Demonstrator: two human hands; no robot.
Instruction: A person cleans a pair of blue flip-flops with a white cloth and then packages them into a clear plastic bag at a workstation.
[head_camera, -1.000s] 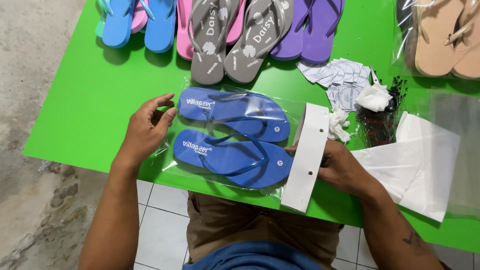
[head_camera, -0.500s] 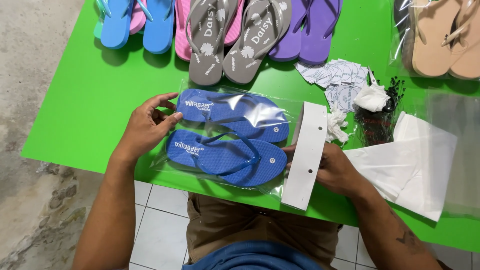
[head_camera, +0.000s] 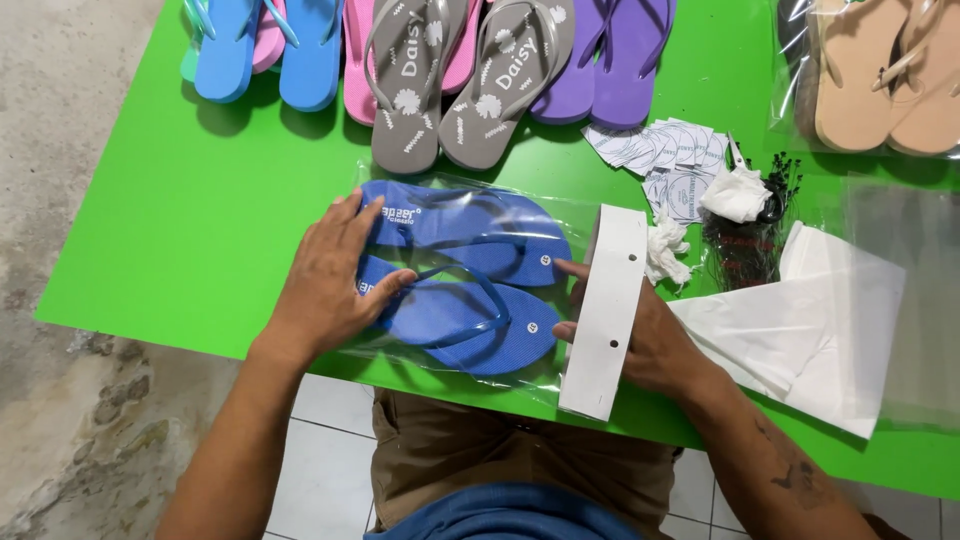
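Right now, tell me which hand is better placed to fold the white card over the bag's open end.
Right. The right hand already grips the white card at the bag's end, while the left hand lies flat on the blue sandals, pinning the bag.

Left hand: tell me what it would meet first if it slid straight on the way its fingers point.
The left hand lies flat on the bagged blue flip-flops, fingers pointing up and right. Straight on, it would probably reach the grey flip-flops first.
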